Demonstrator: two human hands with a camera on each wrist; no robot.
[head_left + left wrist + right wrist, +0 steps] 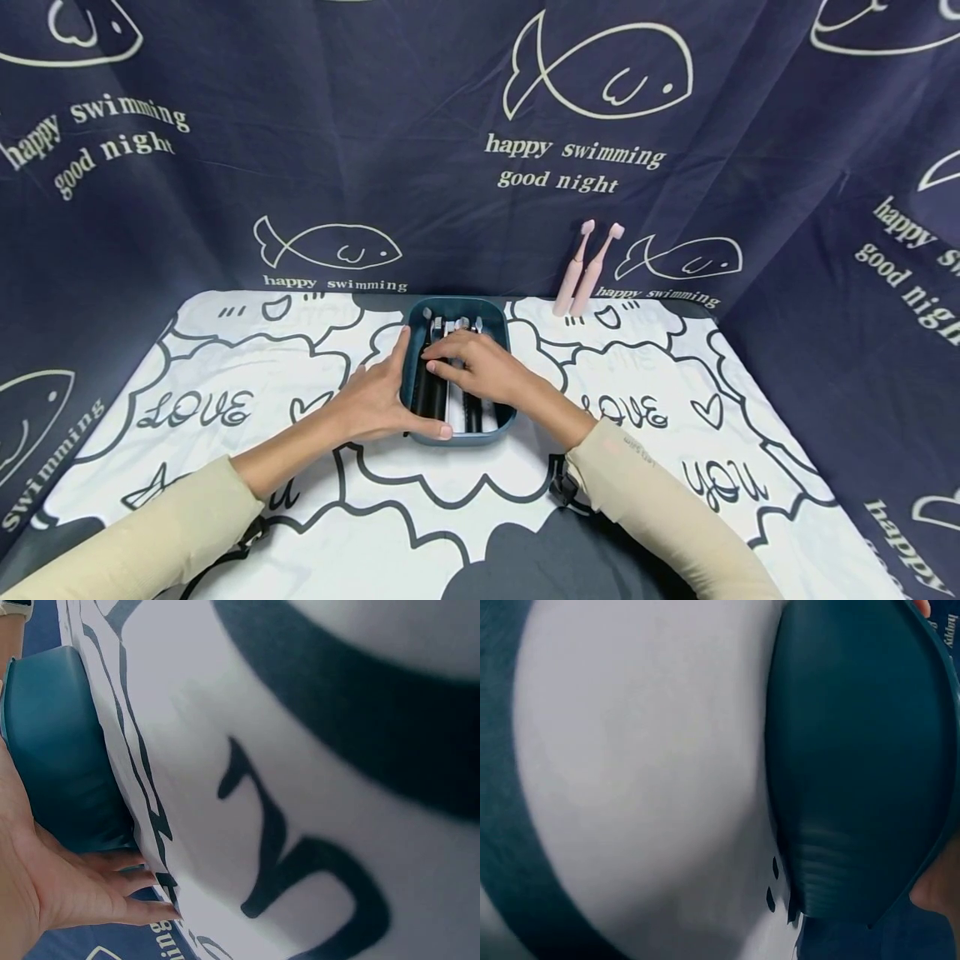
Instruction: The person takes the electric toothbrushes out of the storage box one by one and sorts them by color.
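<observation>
A dark teal box [486, 435] stands on the table and holds several toothbrushes with their heads toward the back. Black handles [431, 396] lie along its left part, and a white handle [456, 412] lies beside them. My left hand [378, 400] spans the box's left side, thumb along the front rim. In the left wrist view its outstretched fingers touch the outer wall [64, 750]. My right hand [480, 364] reaches over the right rim, loosely bent fingers and thumb above the black handles, with a gap between them. The right wrist view shows mainly the box's outer wall [862, 765].
Two pink electric toothbrushes [581, 279] stand upright side by side at the back right of the table, close to the dark blue fish-print curtain [450, 167]. A white cloth [247, 450] with black lettering and cloud outlines covers the table.
</observation>
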